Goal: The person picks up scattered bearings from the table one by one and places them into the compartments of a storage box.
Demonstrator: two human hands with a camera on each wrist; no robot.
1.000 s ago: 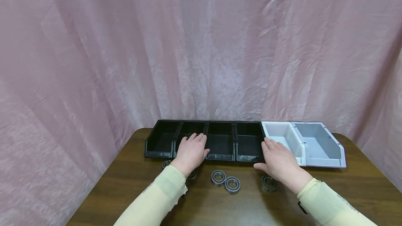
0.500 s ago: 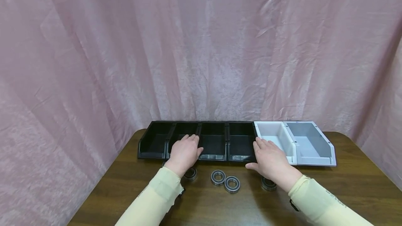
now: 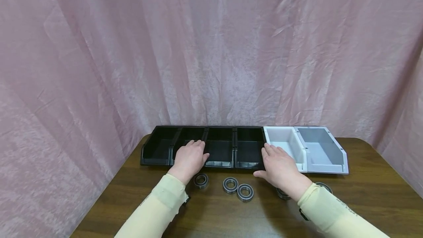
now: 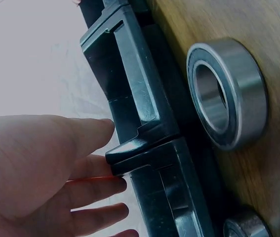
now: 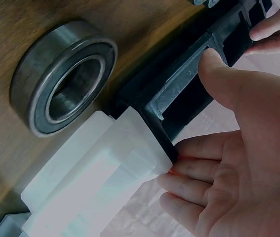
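Observation:
A row of bins stands on the wooden table: several black bins (image 3: 220, 150), then a white bin (image 3: 302, 157) and a light grey bin (image 3: 322, 159) at the right. My left hand (image 3: 189, 159) touches the wall between the second and third black bins, its fingers extended. Where the last black bin meets the white one, my right hand (image 3: 281, 164) rests with straight fingers. Ball bearings lie in front: one bearing (image 3: 201, 187) near the left wrist, a touching pair with its right bearing (image 3: 245, 199) nearer me, and another bearing (image 3: 283, 195) partly behind the right wrist.
A further bearing (image 3: 325, 185) shows behind my right forearm. Pink curtain (image 3: 211, 65) hangs close behind the bins. The brown table (image 3: 228, 219) has rounded back corners beside both ends of the row.
The bin row and both hands have shifted left along the table. The bearings have stayed in place; the leftmost is now hidden, and one on the right has come into view.

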